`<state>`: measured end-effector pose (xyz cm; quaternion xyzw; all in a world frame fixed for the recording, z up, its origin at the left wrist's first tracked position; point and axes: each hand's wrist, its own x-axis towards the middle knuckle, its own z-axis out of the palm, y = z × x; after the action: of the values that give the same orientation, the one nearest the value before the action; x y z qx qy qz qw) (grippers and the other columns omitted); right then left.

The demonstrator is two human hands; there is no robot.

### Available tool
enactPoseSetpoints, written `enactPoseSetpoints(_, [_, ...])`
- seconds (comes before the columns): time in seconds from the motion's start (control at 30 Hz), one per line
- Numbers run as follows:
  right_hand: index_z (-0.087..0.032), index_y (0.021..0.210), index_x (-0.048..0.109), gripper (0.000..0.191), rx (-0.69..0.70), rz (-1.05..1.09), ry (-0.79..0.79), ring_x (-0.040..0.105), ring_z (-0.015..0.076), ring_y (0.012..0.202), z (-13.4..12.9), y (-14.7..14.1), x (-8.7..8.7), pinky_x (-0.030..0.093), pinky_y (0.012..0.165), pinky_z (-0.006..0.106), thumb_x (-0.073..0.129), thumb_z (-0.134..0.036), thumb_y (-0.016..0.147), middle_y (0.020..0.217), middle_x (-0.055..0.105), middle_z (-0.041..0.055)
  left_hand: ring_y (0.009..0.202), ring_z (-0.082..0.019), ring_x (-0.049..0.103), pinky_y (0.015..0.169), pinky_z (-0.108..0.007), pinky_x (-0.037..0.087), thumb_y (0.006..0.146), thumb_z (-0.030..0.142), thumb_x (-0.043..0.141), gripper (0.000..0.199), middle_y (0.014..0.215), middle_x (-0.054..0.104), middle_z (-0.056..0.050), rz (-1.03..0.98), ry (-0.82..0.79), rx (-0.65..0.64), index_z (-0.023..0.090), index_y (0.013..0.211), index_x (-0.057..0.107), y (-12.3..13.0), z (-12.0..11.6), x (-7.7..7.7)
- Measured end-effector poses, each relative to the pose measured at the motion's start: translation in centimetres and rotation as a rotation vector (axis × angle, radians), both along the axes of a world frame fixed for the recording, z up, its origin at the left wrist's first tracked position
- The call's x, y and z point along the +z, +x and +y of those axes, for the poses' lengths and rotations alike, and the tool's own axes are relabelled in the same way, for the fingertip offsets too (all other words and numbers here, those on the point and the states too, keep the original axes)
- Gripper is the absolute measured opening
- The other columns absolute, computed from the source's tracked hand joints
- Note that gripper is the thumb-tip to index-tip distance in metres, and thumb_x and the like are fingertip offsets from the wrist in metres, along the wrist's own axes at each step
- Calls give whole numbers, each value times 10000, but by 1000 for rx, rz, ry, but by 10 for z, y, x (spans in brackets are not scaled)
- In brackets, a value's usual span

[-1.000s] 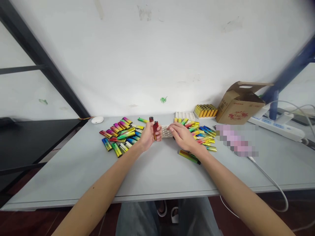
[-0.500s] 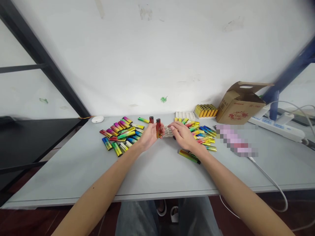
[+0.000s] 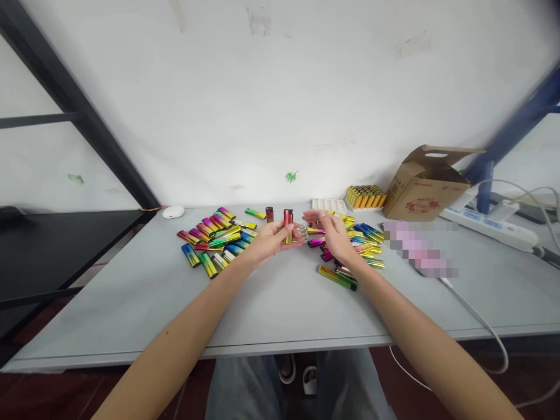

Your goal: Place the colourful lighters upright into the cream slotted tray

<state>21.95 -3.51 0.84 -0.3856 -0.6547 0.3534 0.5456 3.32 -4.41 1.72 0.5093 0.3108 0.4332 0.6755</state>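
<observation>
Upright in the fingers of my left hand (image 3: 272, 240) is a red-and-gold lighter (image 3: 287, 226), its black top upward. A darker red lighter (image 3: 269, 214) stands just behind that hand. Partly hidden beside my left fingers is a pale tray with round pockets (image 3: 302, 231). My right hand (image 3: 331, 232) hovers at the right-hand pile of shiny lighters (image 3: 371, 233), fingers stretched toward the left and nothing visible in them. To the left of my left hand lies another loose pile of metallic multicoloured lighters (image 3: 224, 235).
By the wall is a white pocketed tray (image 3: 329, 204), with a filled block of gold lighters (image 3: 366, 197) alongside. An open cardboard box (image 3: 426, 189), a power strip (image 3: 494, 224) and a blurred pink item with a cable (image 3: 417, 251) lie right. A white case (image 3: 174, 212) sits left.
My left hand has shifted slightly right, and its lighter is now turned and further right. My right hand has moved right and lifted, uncovering more lighters beneath it.
</observation>
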Motion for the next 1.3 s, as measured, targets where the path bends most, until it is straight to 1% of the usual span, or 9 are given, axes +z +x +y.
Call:
enactPoseSetpoints(0.2, [-214, 1020, 704, 307, -10, -122, 62, 632, 218, 989, -5, -6, 5, 509, 837, 359, 560, -442, 873, 1067, 697, 71, 974, -221, 678, 995, -473, 478, 832, 391, 684, 326, 947, 720, -115, 69, 38, -48, 112, 998, 659, 0, -3, -2])
enactPoseSetpoints(0.43, [-188, 876, 700, 241, 69, -94, 58, 632, 201, 916, -3, -14, 4, 517, 744, 310, 623, -412, 826, 1000, 688, 70, 1007, -255, 671, 952, -447, 488, 796, 475, 686, 434, 1001, 731, -115, 200, 195, -72, 140, 1072, 680, 1, -3, -5])
enactPoseSetpoints(0.53, [-179, 876, 690, 281, 108, -83, 0, 646, 193, 829, 2, -16, 3, 526, 718, 311, 619, -445, 818, 937, 699, 59, 991, -258, 676, 941, -408, 488, 807, 479, 660, 393, 963, 737, -98, 293, 288, 48, 146, 1011, 708, 2, -2, -5])
enactPoseSetpoints(0.6, [-178, 895, 680, 307, 65, -53, 22, 653, 200, 845, 10, -18, 4, 533, 750, 322, 616, -467, 814, 929, 705, 59, 964, -258, 681, 901, -382, 506, 800, 460, 664, 357, 943, 739, -86, 373, 355, 163, 161, 991, 711, 0, 0, -4])
enactPoseSetpoints(0.73, [-180, 1004, 614, 373, -151, 111, 61, 679, 204, 880, 35, -27, 8, 547, 778, 336, 553, -512, 844, 958, 716, 78, 838, -226, 692, 762, -317, 531, 813, 434, 632, 283, 893, 732, -75, 544, 512, 572, 181, 929, 682, -18, 7, 3])
enactPoseSetpoints(0.8, [-179, 1006, 591, 375, -185, 143, 32, 698, 200, 848, 47, -34, 7, 558, 752, 335, 550, -514, 842, 962, 719, 83, 767, -196, 689, 715, -296, 527, 864, 439, 540, 284, 892, 724, -62, 600, 545, 768, 185, 907, 658, -31, 13, 6])
enactPoseSetpoints(0.87, [-175, 968, 590, 352, -183, 129, 5, 709, 208, 842, 53, -41, 4, 564, 750, 342, 567, -499, 833, 937, 723, 88, 731, -178, 686, 696, -281, 523, 887, 420, 486, 282, 863, 716, -51, 640, 574, 889, 186, 877, 642, -44, 19, 7])
enactPoseSetpoints(1.1, [-160, 930, 633, 217, -166, -46, 31, 717, 225, 843, 56, -49, -14, 569, 771, 367, 594, -343, 820, 881, 744, 92, 707, -171, 687, 704, -277, 510, 870, 324, 447, 240, 799, 720, -34, 747, 524, 1002, 188, 814, 637, -71, 41, -3])
enactPoseSetpoints(1.3, [-165, 972, 662, 220, -169, -194, 68, 716, 218, 803, 57, -50, -17, 561, 765, 365, 567, -317, 844, 902, 749, 90, 882, -231, 662, 871, -352, 469, 874, 317, 442, 240, 875, 723, -67, 1042, 650, 916, 196, 835, 646, -61, 35, -4])
